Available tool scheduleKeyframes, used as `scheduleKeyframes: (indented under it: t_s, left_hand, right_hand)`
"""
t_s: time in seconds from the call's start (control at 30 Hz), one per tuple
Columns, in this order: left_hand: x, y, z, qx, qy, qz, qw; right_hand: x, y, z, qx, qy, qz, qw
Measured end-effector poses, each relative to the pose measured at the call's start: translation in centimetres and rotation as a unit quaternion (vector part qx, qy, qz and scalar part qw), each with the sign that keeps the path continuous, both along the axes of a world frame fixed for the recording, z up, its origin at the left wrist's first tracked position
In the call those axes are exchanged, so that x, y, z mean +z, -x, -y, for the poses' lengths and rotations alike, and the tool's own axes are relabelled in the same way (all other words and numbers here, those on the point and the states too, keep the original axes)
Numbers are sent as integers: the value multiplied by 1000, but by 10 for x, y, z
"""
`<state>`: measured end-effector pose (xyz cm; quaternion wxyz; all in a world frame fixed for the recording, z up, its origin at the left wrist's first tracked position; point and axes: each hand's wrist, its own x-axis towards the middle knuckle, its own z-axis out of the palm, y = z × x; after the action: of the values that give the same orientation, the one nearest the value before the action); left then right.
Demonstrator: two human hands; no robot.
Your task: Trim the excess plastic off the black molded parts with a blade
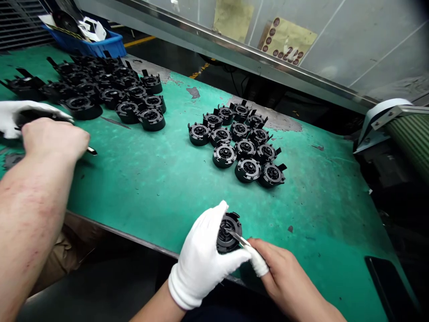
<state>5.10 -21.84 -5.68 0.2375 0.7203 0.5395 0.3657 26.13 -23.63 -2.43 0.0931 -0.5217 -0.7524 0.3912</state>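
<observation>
My left hand (204, 250), in a white glove, is closed around a black round plastic part (230, 235) with ribs and rings on its face. In my right hand (279, 264) is a slim trimming knife (238, 237), its pointed metal blade against the face of that part. The knife's handle is hidden by my fingers. A white cover wraps one digit of this otherwise bare hand. Both hands are above the front edge of the green table (147, 183).
A group of similar black parts (247, 170) stands beyond my hands, with more (150, 118) at left. A co-worker's bare hand (55, 138) and gloved hand (10, 116) work there. A blue bin (107, 47), a dark phone-like slab (390, 286) and a green conveyor belt (412, 129) surround them.
</observation>
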Motion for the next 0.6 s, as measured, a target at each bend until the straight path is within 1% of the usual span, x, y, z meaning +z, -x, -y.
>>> scheduleKeyframes:
  t_s: [0.07, 0.13, 0.2, 0.27, 0.37, 0.5, 0.6]
  left_hand:
    - [0, 0, -1, -1, -4, -2, 1000]
    - [0, 1, -1, -8, -7, -6, 1000]
    - [0, 2, -1, -12, -3, -6, 1000]
    - [0, 3, -1, -12, 6, -3, 1000]
    - [-1, 3, -1, -17, 8, 0, 1000]
    - [-2, 3, -1, -17, 0, 11, 1000]
    - [-2, 3, -1, -19, 1, 11, 1000]
  right_hand:
    - [0, 0, 1, 9, -19, 16, 1000]
    - [3, 0, -1, 31, -21, 32, 999]
    - [9, 0, -6, 53, -11, 43, 998]
    - [16, -2, -11, 60, -4, 50, 997]
    - [24, -5, -18, 57, -22, 63, 996]
    - [29, -7, -22, 73, -33, 125, 989]
    - [36, -5, -27, 95, -31, 164, 982]
